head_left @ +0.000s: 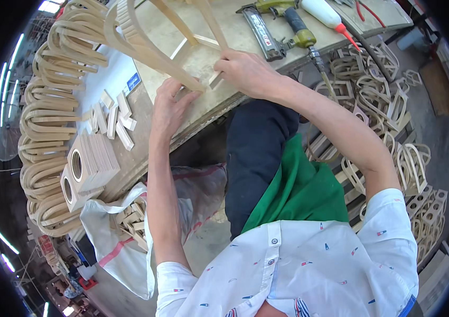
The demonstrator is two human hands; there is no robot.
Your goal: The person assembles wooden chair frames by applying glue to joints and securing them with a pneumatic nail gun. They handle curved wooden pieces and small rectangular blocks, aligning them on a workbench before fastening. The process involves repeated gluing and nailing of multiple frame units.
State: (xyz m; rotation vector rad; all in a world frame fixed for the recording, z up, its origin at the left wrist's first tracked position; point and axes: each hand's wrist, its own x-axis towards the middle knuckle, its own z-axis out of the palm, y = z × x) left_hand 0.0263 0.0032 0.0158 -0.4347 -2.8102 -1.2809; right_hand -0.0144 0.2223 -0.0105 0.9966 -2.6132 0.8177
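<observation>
A pale bent-wood frame with long curved legs lies on the workbench at the upper middle. My left hand is closed round the end of its near leg, thumb against the wood. To the right of that leg, my right hand pinches a short wooden strip, close to the end of another leg. Part of the strip is hidden by the fingers. A short crosspiece joins the far legs. On the left of the bench lie several loose wooden strips.
Stacked bent-wood pieces line the bench's left edge, beside square blocks with round holes. A nail gun and a red-tipped white bottle lie at right. A white sack holds wood scraps. Wooden frames pile up at right.
</observation>
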